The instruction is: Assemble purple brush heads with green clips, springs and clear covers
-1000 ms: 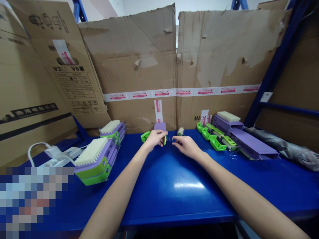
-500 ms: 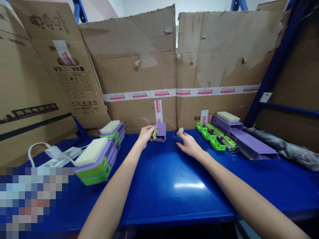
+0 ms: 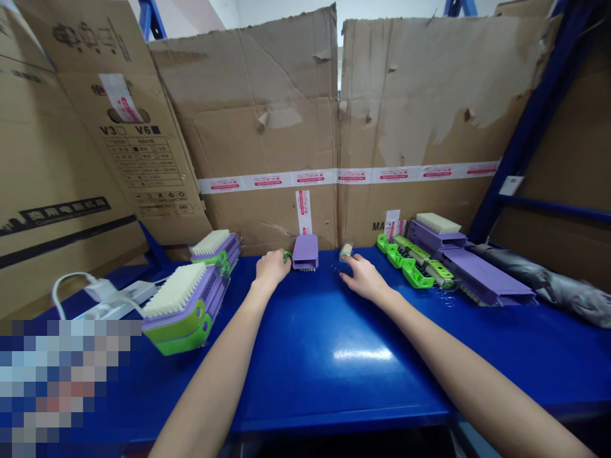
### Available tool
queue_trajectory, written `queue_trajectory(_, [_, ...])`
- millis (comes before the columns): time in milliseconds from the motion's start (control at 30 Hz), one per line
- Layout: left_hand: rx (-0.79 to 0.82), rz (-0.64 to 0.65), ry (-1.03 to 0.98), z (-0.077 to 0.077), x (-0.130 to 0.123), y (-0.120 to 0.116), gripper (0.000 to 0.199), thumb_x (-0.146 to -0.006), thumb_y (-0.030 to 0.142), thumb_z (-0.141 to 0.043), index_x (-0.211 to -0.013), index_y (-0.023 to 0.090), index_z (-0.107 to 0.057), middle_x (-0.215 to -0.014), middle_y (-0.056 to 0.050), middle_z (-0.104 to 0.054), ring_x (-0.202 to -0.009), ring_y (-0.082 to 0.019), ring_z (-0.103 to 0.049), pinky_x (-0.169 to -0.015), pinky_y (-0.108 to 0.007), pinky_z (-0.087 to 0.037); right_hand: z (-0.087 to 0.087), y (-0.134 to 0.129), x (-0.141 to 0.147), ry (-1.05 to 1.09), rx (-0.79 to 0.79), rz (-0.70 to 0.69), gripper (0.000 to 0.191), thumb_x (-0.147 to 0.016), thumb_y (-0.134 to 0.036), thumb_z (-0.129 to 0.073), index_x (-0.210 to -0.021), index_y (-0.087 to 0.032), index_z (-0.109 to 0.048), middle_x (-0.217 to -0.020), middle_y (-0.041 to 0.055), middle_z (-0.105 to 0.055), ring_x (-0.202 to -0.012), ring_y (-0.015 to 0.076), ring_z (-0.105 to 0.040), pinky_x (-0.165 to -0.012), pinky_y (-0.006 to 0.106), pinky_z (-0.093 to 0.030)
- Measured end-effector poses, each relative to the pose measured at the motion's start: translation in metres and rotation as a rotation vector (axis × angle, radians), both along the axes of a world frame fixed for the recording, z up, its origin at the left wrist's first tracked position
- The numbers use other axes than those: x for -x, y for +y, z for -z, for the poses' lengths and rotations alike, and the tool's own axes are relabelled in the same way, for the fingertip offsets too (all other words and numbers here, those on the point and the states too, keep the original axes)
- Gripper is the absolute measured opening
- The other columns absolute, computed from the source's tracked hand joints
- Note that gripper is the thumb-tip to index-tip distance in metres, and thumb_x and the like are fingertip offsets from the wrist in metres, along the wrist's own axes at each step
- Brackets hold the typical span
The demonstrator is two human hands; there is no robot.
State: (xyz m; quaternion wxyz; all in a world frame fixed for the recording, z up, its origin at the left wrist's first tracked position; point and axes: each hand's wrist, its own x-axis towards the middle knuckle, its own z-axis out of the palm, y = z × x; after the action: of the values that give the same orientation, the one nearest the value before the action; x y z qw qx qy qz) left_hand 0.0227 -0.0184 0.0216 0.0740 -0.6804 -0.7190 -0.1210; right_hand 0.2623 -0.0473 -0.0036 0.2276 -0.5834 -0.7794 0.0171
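My left hand (image 3: 272, 270) is closed on a small green plastic piece (image 3: 287, 256), mostly hidden by the fingers. Just right of it, a purple hollow brush body (image 3: 305, 250) lies bristles down, its open end toward me. My right hand (image 3: 363, 277) rests on the table, thumb and forefinger apart. Its fingertips are at a small cream-and-grey block (image 3: 346, 252); whether they touch it I cannot tell. A thin wire spring (image 3: 337, 270) lies beside the thumb.
On the left stand assembled purple-and-green brushes (image 3: 179, 305) and a white power strip (image 3: 114, 299). At right are green plastic caps (image 3: 417, 273), several small blocks (image 3: 438, 272), purple brush bodies (image 3: 487, 273) and a dark wrapped bundle (image 3: 544, 280). Cardboard (image 3: 248, 140) walls the back of the blue table (image 3: 305, 375).
My left hand has drawn left, away from the purple brush body, taking the green piece along. The right hand has barely moved beside the small block.
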Motion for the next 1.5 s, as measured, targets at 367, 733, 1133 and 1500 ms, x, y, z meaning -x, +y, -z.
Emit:
queue_trajectory(367, [-0.015,0.029,0.132,0.001,-0.003,-0.003,0.032,-0.086,0.030,-0.038,-0.102,0.016,-0.062,-0.098,-0.015,-0.068,-0.090,-0.031,-0.066,-0.071,-0.038,-0.049,-0.006,-0.004,-0.001,-0.046,-0.119,0.143,0.032,-0.090,-0.033,-0.041,-0.113,-0.024,-0.061,-0.105,0.0066,-0.063,-0.089,0.0210,-0.061,-0.071,0.028,-0.043])
queue_trajectory(733, [-0.153,-0.062,0.196,-0.003,0.007,-0.005,0.037,-0.089,0.026,-0.033,-0.098,0.010,-0.065,-0.098,-0.019,-0.065,-0.094,-0.031,-0.063,-0.071,-0.037,-0.049,0.004,0.017,-0.014,-0.106,-0.052,0.224,0.035,-0.089,-0.034,-0.042,-0.116,-0.020,-0.060,-0.108,0.0100,-0.062,-0.103,0.0256,-0.053,-0.081,0.033,-0.042])
queue_trajectory(1133, [0.185,-0.060,0.168,-0.010,-0.013,-0.010,0.028,-0.079,0.029,-0.053,-0.101,0.019,-0.067,-0.104,-0.017,-0.067,-0.098,-0.029,-0.065,-0.076,-0.035,-0.049,-0.013,0.050,0.013,0.107,0.078,0.415,0.040,-0.085,-0.038,-0.046,-0.116,-0.016,-0.055,-0.111,0.0165,-0.064,-0.106,0.0320,-0.056,-0.080,0.042,-0.044])
queue_trajectory(1500, [0.235,-0.023,0.097,-0.006,-0.008,-0.009,0.028,-0.074,0.038,-0.059,-0.097,0.023,-0.067,-0.105,-0.013,-0.068,-0.102,-0.029,-0.063,-0.081,-0.037,-0.049,-0.014,0.054,0.021,0.172,0.000,0.224,0.056,-0.075,-0.010,-0.047,-0.129,-0.024,-0.051,-0.097,0.0048,-0.068,-0.101,0.0232,-0.056,-0.078,0.032,-0.042])
